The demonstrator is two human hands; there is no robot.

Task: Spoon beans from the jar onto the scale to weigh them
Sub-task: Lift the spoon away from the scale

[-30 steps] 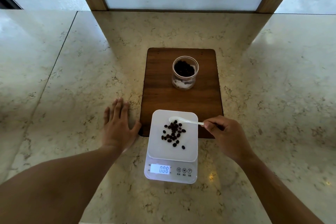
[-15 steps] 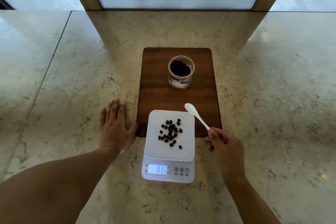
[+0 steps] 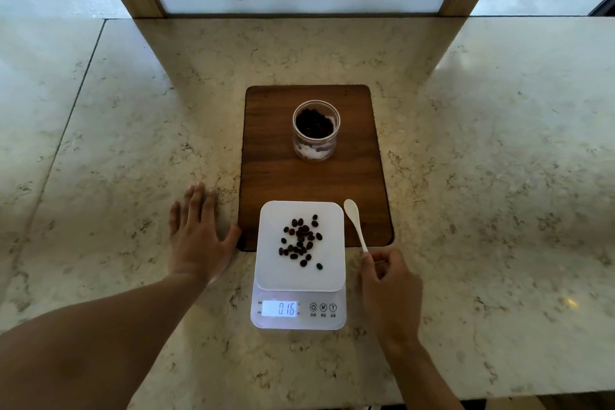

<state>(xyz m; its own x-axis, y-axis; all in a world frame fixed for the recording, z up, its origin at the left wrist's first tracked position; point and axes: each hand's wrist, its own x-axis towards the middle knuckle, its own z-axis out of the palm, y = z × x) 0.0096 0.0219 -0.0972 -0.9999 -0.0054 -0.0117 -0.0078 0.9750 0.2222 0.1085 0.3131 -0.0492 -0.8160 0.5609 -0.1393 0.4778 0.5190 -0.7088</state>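
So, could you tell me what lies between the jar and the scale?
Only bare wooden board between jar and scale, seen in the head view.

Board (image 3: 273, 160) lies mid-desk (image 3: 482, 143), toward the near edge. Jar (image 3: 316, 130) stands on the board's far half, beans inside. Scale (image 3: 299, 263) sits in front, overlapping the board's near edge; loose beans (image 3: 301, 240) on its platform. Spoon (image 3: 355, 223) right of scale, over the board's near right corner. Left hand (image 3: 196, 236) flat on desk, left of board.

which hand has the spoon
The right hand pinches the white spoon by its handle end; the left hand lies flat and empty on the counter.
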